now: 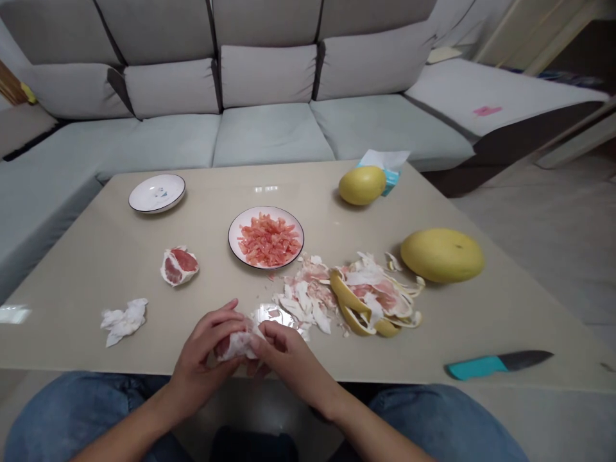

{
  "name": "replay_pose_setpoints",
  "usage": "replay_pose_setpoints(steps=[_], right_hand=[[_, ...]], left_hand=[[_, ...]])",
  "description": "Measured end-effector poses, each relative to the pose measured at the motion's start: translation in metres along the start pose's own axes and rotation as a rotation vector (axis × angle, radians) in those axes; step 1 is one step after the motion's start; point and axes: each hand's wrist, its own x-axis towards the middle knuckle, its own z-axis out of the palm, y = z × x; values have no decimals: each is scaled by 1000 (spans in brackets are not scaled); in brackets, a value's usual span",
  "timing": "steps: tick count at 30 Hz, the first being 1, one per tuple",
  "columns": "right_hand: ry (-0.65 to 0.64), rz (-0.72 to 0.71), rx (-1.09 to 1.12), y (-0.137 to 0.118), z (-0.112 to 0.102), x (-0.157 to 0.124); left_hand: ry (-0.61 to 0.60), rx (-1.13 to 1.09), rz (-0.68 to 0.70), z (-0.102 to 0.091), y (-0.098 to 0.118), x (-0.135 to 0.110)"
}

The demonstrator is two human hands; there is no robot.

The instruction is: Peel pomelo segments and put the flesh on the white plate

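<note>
Near the table's front edge, my left hand (205, 350) is wrapped round a piece of red pomelo (235, 345) with white membrane on it. My right hand (289, 359) pinches the membrane at the piece's right side; its fingertips partly hide what they grip. Ahead of my hands, a white dark-rimmed plate (234, 247) bears a heap of peeled pink pomelo flesh (269, 240). Another pomelo chunk (178, 265), still partly in its white pith, lies to the left. Scraps of white membrane (305, 298) and yellow rind (353, 308) are piled to the right.
Two whole yellow pomelos stand at the right, one (363, 185) by a blue tissue pack (392, 179), the other (441, 255) nearer. A teal-handled knife (500, 364) lies at the front right edge. Leftward are a white plate (156, 194) and a crumpled tissue (125, 319).
</note>
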Motion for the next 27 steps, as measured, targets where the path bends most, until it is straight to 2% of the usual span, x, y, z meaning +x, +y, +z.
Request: replay_pose_setpoints(steps=[3, 6, 9, 11, 14, 18, 27], right_hand=[[68, -106, -162, -1, -1, -2], [108, -230, -398, -1, -1, -3], [133, -310, -594, 1, -1, -3], [141, -362, -675, 3, 0, -3], [118, -441, -743, 7, 1, -3], [97, -456, -774, 8, 2, -5], [158, -392, -785, -11, -8, -8]], left_hand=[[7, -140, -83, 1, 2, 4], [-49, -282, -225, 1, 7, 9], [-57, -308, -383, 0, 8, 8], [-41, -269, -397, 0, 7, 6], [3, -151, -327, 0, 3, 4], [36, -155, -327, 0, 5, 6], [51, -618, -555, -9, 13, 8]])
